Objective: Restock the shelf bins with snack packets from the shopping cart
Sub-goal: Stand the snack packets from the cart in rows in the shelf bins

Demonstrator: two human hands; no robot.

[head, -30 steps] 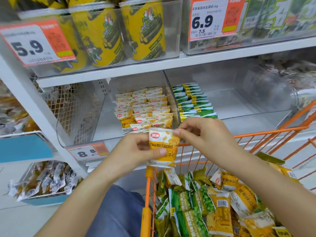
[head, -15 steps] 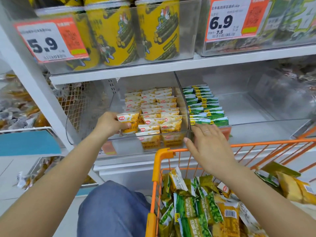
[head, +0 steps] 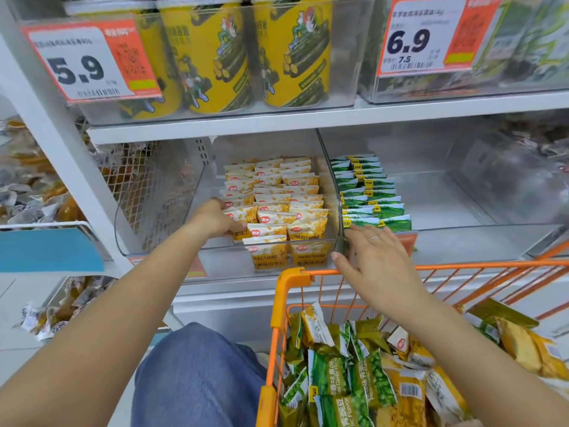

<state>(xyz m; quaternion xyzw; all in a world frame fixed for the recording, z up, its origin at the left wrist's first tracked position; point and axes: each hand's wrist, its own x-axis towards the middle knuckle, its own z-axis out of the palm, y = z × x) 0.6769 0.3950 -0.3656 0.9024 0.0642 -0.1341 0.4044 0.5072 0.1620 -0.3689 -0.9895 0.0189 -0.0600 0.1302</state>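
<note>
Both your arms reach forward over the cart [head: 288, 277]. Your left hand [head: 215, 218] is in the clear bin [head: 160, 238], fingers curled around a yellow packet [head: 243, 214] at the left row's front. Your right hand [head: 374, 260] hovers flat, fingers spread, holding nothing, by the bin's right front corner.

A shop: white shelves [head: 221, 132] carry clear snack bins [head: 308, 252], price tags [head: 428, 35] reading 5.9 and 6.9, beside an orange shopping cart [head: 288, 277].
</note>
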